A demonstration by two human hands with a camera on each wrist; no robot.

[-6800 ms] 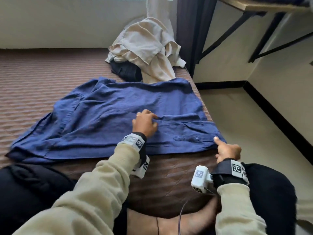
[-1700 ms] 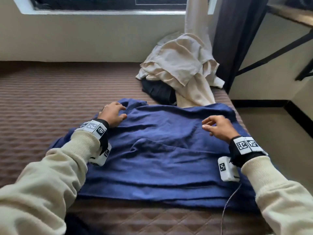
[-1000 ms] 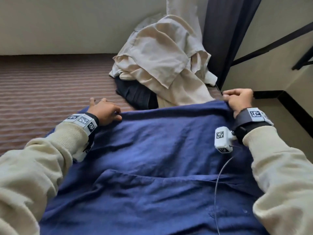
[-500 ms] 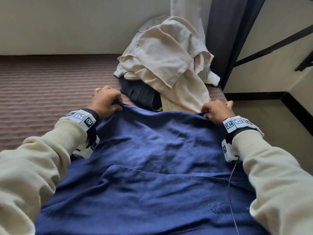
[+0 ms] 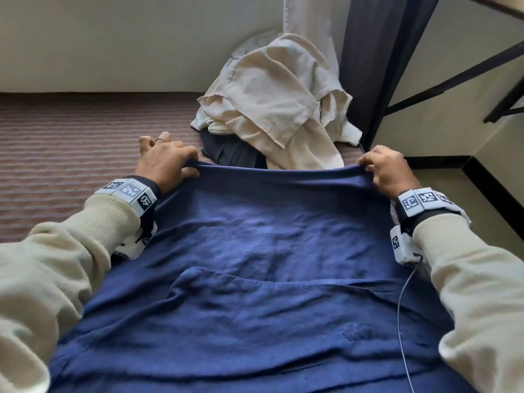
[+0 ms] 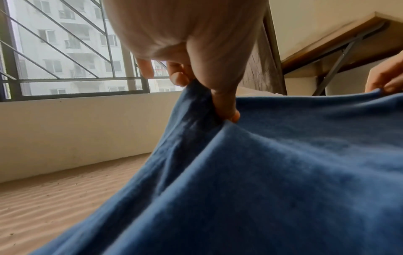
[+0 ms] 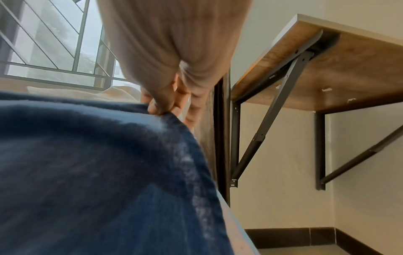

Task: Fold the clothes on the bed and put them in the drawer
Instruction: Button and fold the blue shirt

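While the blue shirt (image 5: 272, 279) lies spread over the bed (image 5: 71, 154), its far edge is lifted off the mattress and drawn taut between both hands. At the left corner the left hand (image 5: 164, 163) pinches the cloth between thumb and curled fingers (image 6: 224, 107); at the right corner the right hand (image 5: 388, 171) grips it the same way, fingers (image 7: 157, 107) closed on the hem. Just beyond that edge a cream garment (image 5: 278, 109) is heaped over a dark one (image 5: 232, 154), near the curtain (image 5: 374, 66).

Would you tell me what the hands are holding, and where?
Both hands, left and right, pinch the blue shirt at its far edge's two corners.
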